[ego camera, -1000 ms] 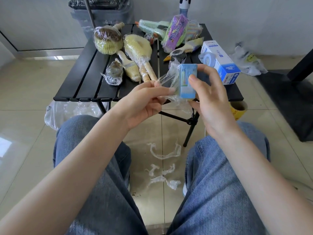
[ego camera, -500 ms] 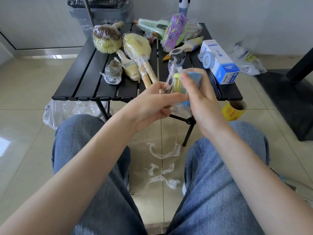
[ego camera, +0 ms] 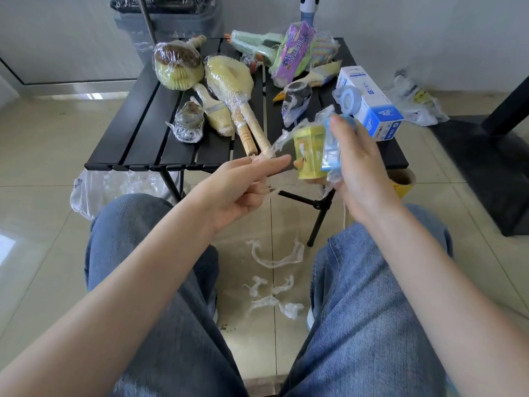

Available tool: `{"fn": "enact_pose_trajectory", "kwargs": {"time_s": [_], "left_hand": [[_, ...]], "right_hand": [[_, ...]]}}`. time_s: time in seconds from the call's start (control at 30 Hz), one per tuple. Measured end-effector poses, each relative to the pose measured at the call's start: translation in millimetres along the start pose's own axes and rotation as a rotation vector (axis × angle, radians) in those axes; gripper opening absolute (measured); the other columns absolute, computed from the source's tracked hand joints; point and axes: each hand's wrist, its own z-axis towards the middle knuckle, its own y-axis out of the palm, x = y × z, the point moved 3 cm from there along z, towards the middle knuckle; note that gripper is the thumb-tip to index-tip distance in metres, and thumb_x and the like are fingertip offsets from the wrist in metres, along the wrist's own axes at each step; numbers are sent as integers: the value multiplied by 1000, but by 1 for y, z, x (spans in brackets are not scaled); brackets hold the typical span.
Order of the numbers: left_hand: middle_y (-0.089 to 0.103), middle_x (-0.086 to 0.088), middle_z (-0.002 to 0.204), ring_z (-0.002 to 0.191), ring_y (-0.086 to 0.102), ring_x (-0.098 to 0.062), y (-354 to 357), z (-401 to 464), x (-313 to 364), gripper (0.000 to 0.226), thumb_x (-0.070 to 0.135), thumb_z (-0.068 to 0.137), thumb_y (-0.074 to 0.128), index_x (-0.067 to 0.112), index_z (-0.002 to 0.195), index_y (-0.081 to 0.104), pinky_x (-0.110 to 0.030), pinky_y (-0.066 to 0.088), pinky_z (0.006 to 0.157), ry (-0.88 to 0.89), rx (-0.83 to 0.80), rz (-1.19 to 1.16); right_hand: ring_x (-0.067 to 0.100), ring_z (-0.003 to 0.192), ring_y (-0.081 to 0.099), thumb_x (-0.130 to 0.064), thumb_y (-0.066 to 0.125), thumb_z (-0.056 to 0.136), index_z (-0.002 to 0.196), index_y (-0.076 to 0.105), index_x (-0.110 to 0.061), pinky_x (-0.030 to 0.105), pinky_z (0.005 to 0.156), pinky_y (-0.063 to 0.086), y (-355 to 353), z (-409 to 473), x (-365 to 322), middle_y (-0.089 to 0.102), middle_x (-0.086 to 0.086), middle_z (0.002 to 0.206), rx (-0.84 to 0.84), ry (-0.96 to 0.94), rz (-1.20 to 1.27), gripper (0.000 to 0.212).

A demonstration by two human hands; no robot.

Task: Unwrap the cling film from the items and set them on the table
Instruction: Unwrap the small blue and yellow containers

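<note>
Yellow and blue, the small box (ego camera: 313,151) is held up in front of the near edge of the black slatted table (ego camera: 143,121), above the gap between the person's knees. The right hand (ego camera: 356,167) grips it, fingers curled round its right side and one fingertip reaching over the top. Cling film (ego camera: 282,140) is partly peeled, hanging loose off the left face of the box and trailing below it. The left hand (ego camera: 243,184) sits just to the left, index finger stretched out toward the box, the other fingers curled; a thin strand of film seems to run from them, though blur makes it hard to say whether it is pinched or only stuck to the skin.

My reading is that the unwrapping of this one box is midway: the film is loosened but not off. The next move calls for a firm pinch on the loose flap and a pull away from the box while the right hand turns it, since the film clings to itself and to fingers. Only then can the box go down on the table.

Much is left: the brushes (ego camera: 229,90), a small jar (ego camera: 187,126) and a purple packet (ego camera: 292,51) on the table look wrapped. Film scraps (ego camera: 274,259) lie on the tiled floor between the feet
</note>
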Motion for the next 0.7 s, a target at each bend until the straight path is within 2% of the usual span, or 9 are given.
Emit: {"fn": "enact_pose_trajectory", "kwargs": {"time_s": [0.1, 0.2, 0.33, 0.4, 0.47, 0.5, 0.57, 0.63, 0.7], "left_hand": [[27, 13, 52, 44, 21, -5, -3, -3, 5, 21, 41, 87, 65, 21, 94, 68, -15, 20, 37, 167, 56, 184], [29, 14, 48, 46, 23, -8, -8, -1, 11, 29, 51, 90, 57, 28, 88, 75, -18, 22, 44, 295, 181, 302], [40, -3, 56, 49, 34, -8, -9, 1, 13, 37, 42, 95, 54, 23, 68, 70, -16, 34, 52, 475, 297, 398], [49, 2, 54, 51, 42, -13, -9, 2, 13, 40, 36, 97, 51, 18, 65, 66, -24, 38, 56, 530, 335, 480], [61, -1, 63, 58, 61, -21, -9, 6, 12, 42, 33, 99, 47, 6, 71, 61, -34, 52, 64, 509, 334, 488], [62, -6, 68, 61, 66, -20, -8, 7, 11, 42, 32, 101, 44, 2, 74, 58, -38, 56, 68, 481, 319, 455], [57, -4, 66, 54, 63, -11, -5, 6, 11, 39, 28, 102, 39, 7, 72, 52, -31, 55, 57, 460, 320, 404], [49, -2, 62, 52, 54, -12, -3, 4, 14, 37, 27, 102, 37, 11, 71, 47, -31, 51, 49, 479, 345, 413], [47, -4, 64, 56, 51, -17, -3, 6, 16, 36, 28, 102, 37, 11, 72, 46, -39, 55, 56, 457, 327, 382]], "right_hand": [[24, 90, 67, -39, 51, 96, 116, 58, -17, 38, 67, 56, 4, 0, 1, 67, 10, 103, -88, 116, 98, 30], [20, 87, 67, -45, 59, 82, 109, 63, -18, 37, 73, 57, 7, -5, 1, 71, 5, 95, -225, 209, 164, 39], [17, 78, 68, -24, 69, 67, 107, 64, -14, 33, 69, 58, 10, -10, 4, 72, 3, 88, -350, 227, 193, 42], [19, 80, 70, -16, 73, 62, 117, 60, -9, 36, 72, 59, 12, -9, 7, 72, 6, 94, -323, 244, 178, 57], [20, 81, 71, -13, 75, 63, 124, 54, -6, 37, 66, 61, 12, -8, 10, 70, 9, 100, -294, 257, 166, 66], [19, 78, 71, -11, 75, 66, 125, 52, -6, 35, 61, 59, 13, -8, 11, 70, 10, 101, -287, 262, 164, 63], [18, 70, 71, -9, 73, 77, 122, 49, -7, 31, 56, 56, 14, -7, 13, 68, 12, 102, -254, 254, 128, 50], [20, 65, 69, -14, 70, 85, 118, 48, -9, 36, 60, 56, 14, -5, 18, 65, 14, 103, -237, 222, 19, 40], [20, 69, 67, -21, 67, 88, 115, 52, -12, 40, 66, 56, 15, -4, 22, 65, 12, 102, -240, 194, -55, 32]]}}
